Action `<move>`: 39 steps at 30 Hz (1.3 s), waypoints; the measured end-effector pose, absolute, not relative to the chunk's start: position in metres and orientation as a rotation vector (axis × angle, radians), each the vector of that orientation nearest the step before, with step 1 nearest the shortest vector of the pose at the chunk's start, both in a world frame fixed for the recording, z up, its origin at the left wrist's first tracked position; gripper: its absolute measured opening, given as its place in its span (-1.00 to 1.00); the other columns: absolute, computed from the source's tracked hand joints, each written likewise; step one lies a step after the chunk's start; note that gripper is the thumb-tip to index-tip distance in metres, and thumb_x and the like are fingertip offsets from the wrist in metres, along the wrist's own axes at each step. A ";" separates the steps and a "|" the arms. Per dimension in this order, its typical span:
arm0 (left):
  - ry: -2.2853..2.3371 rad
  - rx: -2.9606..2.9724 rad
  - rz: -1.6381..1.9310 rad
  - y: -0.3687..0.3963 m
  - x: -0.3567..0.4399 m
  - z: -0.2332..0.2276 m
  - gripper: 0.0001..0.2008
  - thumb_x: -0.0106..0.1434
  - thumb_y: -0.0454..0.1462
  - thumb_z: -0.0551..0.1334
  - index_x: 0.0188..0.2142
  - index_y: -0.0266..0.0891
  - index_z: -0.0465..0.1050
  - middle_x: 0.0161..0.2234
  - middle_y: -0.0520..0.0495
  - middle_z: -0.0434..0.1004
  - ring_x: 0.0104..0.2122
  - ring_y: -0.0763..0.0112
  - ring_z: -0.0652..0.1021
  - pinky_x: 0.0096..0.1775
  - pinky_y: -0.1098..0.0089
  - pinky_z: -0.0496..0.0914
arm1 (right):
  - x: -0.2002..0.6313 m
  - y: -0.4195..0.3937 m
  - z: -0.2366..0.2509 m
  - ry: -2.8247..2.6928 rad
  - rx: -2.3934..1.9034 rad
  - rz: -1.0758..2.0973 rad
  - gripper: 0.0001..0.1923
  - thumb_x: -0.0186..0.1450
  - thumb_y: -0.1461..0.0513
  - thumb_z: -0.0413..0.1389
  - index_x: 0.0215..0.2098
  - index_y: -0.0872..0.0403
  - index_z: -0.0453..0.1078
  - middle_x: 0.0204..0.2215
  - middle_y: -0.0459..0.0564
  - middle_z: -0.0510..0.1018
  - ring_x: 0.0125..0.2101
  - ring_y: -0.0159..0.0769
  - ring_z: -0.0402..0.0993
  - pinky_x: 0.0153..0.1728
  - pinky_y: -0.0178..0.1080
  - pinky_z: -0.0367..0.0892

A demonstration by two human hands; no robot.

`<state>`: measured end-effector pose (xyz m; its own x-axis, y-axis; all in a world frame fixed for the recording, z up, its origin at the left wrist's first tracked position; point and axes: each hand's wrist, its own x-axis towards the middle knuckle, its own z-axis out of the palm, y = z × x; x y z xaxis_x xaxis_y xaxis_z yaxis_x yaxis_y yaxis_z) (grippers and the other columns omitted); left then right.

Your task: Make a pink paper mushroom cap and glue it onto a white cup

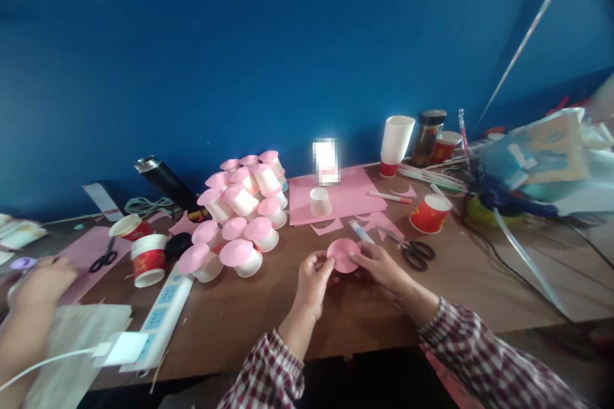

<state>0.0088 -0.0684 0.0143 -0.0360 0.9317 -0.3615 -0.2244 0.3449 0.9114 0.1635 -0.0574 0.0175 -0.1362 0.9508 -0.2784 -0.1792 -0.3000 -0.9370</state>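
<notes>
Held a pink paper disc [342,254] between both hands above the near middle of the wooden table [268,307]: left hand [313,276] pinched shut on its left edge, right hand [380,265] pinched shut on its right edge. Lay just right of them, black scissors [415,252]; stood left and farther back, a heap of pink-capped paper cups [240,217]; rested at the far left edge, another person's hand [41,281].

So both hands meet over the surface [268,313], left hand [313,281] and right hand [381,265] either side of a paper disc [342,254]. Scissors [416,252] lie just right of them, the cup pile [242,217] sits to the left, a paper sheet [350,195] behind.
</notes>
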 end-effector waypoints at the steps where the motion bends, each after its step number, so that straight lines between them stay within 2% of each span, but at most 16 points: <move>1: 1.256 0.751 1.088 -0.069 0.009 0.014 -0.62 -0.02 -0.11 0.36 -0.27 -0.29 0.39 -0.39 -0.06 0.50 -0.39 0.43 0.51 -0.42 0.45 0.45 | 0.163 -0.057 0.017 -0.986 -1.222 1.602 -0.64 0.02 0.04 0.27 -0.43 0.12 0.31 -0.54 -0.12 0.44 -0.58 -0.46 0.33 -0.58 -0.37 0.24; 5: 1.261 0.761 1.072 -0.071 0.011 0.015 -0.58 -0.01 -0.10 0.36 -0.21 -0.30 0.38 -0.32 -0.12 0.51 -0.37 0.43 0.52 -0.43 0.49 0.43 | 0.162 -0.057 0.014 -1.033 -1.221 1.612 -0.64 0.01 0.06 0.27 -0.39 0.12 0.31 -0.54 -0.14 0.45 -0.61 -0.49 0.32 -0.61 -0.39 0.23; 11: 1.248 0.783 1.061 -0.071 0.013 0.019 -0.54 -0.05 -0.13 0.39 -0.19 -0.29 0.37 -0.30 -0.13 0.53 -0.35 0.40 0.52 -0.43 0.49 0.42 | 0.160 -0.056 0.013 -1.029 -1.208 1.588 -0.63 -0.02 0.09 0.29 -0.38 0.11 0.29 -0.52 -0.13 0.48 -0.54 -0.43 0.39 -0.55 -0.36 0.30; 20: 1.280 0.900 1.071 -0.071 0.015 0.016 -0.58 -0.03 -0.13 0.37 -0.22 -0.33 0.41 -0.38 -0.11 0.53 -0.43 0.44 0.51 -0.46 0.49 0.40 | 0.160 -0.057 0.016 -1.104 -1.212 1.550 -0.65 0.00 0.11 0.28 -0.37 0.09 0.29 -0.52 -0.12 0.47 -0.56 -0.41 0.36 -0.56 -0.34 0.27; 24: 1.274 0.852 1.069 -0.069 0.010 0.015 -0.67 0.02 -0.12 0.34 -0.29 -0.32 0.46 -0.40 -0.07 0.51 -0.45 0.50 0.49 -0.48 0.55 0.38 | 0.166 -0.056 0.013 -1.278 -1.290 1.319 -0.74 0.10 0.10 0.20 -0.41 0.09 0.29 -0.57 -0.13 0.42 -0.57 -0.41 0.28 -0.56 -0.33 0.22; 28: 1.120 0.603 0.959 -0.068 0.007 0.019 -0.73 0.00 -0.18 0.36 -0.34 -0.30 0.47 -0.47 -0.01 0.48 -0.53 0.60 0.45 -0.56 0.63 0.30 | 0.169 -0.057 0.013 -1.399 -1.313 1.100 -0.79 0.13 0.14 0.18 -0.43 0.09 0.29 -0.56 -0.14 0.40 -0.51 -0.39 0.29 -0.50 -0.33 0.22; 34: 1.146 0.561 0.992 -0.067 0.012 0.018 -0.70 -0.02 -0.18 0.38 -0.32 -0.30 0.45 -0.47 -0.01 0.47 -0.50 0.59 0.46 -0.52 0.61 0.32 | 0.161 -0.062 0.021 -1.195 -1.229 1.499 -0.70 0.10 0.04 0.19 -0.37 0.09 0.32 -0.53 -0.07 0.49 -0.59 -0.38 0.35 -0.56 -0.30 0.29; 39: 1.247 0.668 1.013 -0.067 0.014 0.016 -0.71 0.00 -0.14 0.34 -0.33 -0.28 0.45 -0.44 -0.01 0.47 -0.50 0.59 0.44 -0.55 0.62 0.26 | 0.159 -0.064 0.022 -1.068 -1.223 1.584 -0.65 0.10 -0.01 0.19 -0.36 0.10 0.36 -0.46 0.00 0.51 -0.56 -0.39 0.38 -0.56 -0.32 0.32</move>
